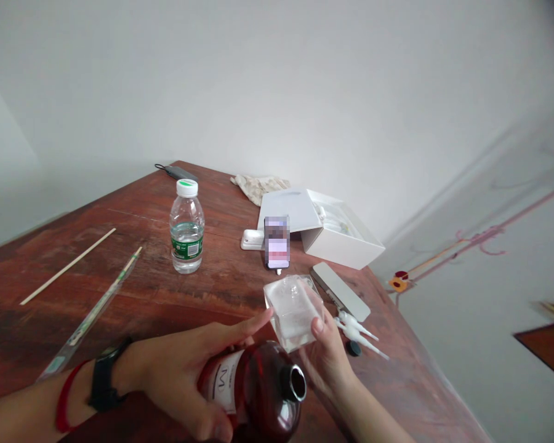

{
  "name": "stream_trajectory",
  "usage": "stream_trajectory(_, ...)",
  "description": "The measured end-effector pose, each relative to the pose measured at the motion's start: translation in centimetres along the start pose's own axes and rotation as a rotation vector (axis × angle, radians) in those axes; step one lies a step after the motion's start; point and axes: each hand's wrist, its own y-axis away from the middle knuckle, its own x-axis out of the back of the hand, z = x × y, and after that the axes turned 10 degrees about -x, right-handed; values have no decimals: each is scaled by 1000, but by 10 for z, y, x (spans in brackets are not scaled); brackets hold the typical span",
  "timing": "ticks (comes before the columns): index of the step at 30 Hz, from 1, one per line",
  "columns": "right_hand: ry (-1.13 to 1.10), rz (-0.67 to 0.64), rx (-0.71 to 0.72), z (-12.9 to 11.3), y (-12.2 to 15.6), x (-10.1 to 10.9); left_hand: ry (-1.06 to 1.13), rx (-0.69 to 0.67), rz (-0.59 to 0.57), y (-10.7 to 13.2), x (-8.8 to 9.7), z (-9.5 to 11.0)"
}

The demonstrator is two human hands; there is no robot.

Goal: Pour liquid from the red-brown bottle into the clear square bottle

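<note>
My left hand (189, 363) is wrapped round a dark red-brown bottle (270, 394) with a white label. The bottle is tilted, its uncapped mouth pointing right and toward me. Its lower end is partly hidden by my fingers. In my right hand (325, 351) is a clear, square-sided container (292, 311), gripped at its right side; whitish or clear contents show through, but I cannot tell what they are. The left index finger reaches close to the container's left edge. A black cap (353, 349) lies on the table just right of my right hand.
A water bottle (187, 237) stands upright on the wooden table (133, 295). Left lie a bare stick (69, 266) and wrapped chopsticks (104, 298). Behind my hands are a phone (277, 243), an open white box (339, 246), a grey case (340, 290), white nozzles (357, 332) and a cloth (258, 186).
</note>
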Motion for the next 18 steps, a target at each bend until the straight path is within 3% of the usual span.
stream_trajectory(11, 30, -16, -17, -5, 6, -12, -160, 10, 29, 7, -3, -5)
stream_trajectory(18, 58, 5, -45, -11, 12, -21, -63, 124, 10, 3, -2, -1)
